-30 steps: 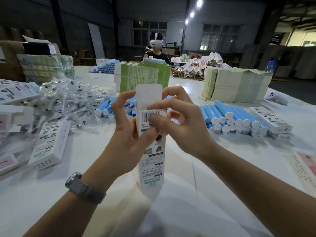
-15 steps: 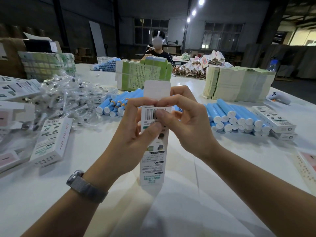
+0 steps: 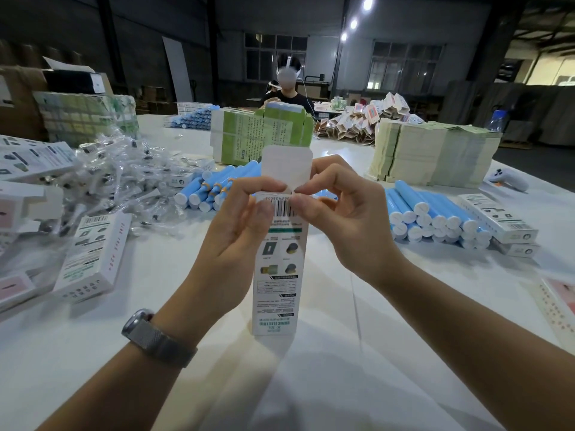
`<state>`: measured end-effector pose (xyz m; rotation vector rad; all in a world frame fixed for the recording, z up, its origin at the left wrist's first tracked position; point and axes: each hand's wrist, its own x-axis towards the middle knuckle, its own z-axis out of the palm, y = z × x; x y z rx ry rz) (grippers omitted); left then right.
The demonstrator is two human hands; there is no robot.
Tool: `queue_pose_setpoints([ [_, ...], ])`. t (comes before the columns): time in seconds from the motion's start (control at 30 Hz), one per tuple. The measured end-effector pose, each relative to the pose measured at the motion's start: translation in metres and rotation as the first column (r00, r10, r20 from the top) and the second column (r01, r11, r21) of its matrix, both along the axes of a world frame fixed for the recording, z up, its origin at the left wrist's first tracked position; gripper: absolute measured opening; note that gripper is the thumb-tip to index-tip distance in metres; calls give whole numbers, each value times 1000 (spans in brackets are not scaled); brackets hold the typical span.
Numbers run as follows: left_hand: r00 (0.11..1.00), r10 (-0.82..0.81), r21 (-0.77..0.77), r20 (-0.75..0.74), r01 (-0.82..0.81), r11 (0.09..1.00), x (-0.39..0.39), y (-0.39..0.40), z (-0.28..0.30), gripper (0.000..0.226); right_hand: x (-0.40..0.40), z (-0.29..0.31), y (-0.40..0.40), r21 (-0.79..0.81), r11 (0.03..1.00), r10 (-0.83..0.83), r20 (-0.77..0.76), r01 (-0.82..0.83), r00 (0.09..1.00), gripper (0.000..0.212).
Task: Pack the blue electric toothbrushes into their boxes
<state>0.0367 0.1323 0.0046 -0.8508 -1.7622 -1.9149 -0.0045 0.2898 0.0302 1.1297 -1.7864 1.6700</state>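
Now, line by line:
Box: a white toothbrush box [image 3: 278,272] stands upright at the middle of the table [image 3: 311,384], toward its near edge, bottom end on the surface, printed back with barcode facing the camera.
Top flap: open, standing straight up above the box mouth.
Left hand [image 3: 231,234]: curled round the box's upper left side, thumb and forefinger pinching at the top edge by the barcode; a metal-band watch [image 3: 155,337] sits on the wrist.
Right hand [image 3: 348,219]: fingers bent, thumb and forefinger pinching the top edge on the right, just beside the left fingertips.
Blue toothbrushes, right: a stacked row [image 3: 432,216] lies toward the right edge, white caps facing the camera.
Blue toothbrushes, middle: a second heap [image 3: 214,188] lies behind the hands.
Packed boxes: one [image 3: 93,253] lies flat near the left edge; two more [image 3: 497,219] are stacked just beside the right row.
Clear bagged parts: a loose pile [image 3: 124,178] on the left side.
Far edge: green cartons [image 3: 261,135], a pale flat stack [image 3: 435,154], and a seated person [image 3: 287,91].
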Motion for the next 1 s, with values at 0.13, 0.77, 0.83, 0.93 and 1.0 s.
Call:
queue_pose_setpoints([
  [0.13, 1000, -24, 9, 4, 24, 1000, -1, -1, 1, 18, 0, 1, 1, 20, 1000, 18, -23, -18, 1000, 13],
  [0.77, 997, -42, 31, -61, 44, 999, 2, 0, 3, 17, 1, 6, -1, 74, 997, 16, -9, -16, 1000, 4],
  [0.83, 998, -38, 39, -53, 40, 998, 2, 0, 2, 15, 1, 5, -1, 71, 997, 27, 1, -27, 1000, 1],
  [0.93, 998, -31, 38, -48, 33, 999, 1, -2, 2, 12, 0, 4, -1, 63, 998, 26, -6, -26, 1000, 7],
  [1.0, 998, -28, 27, -51, 29, 999, 1, -2, 2, 11, 0, 4, -1, 66, 998, 22, -8, -22, 1000, 6],
])
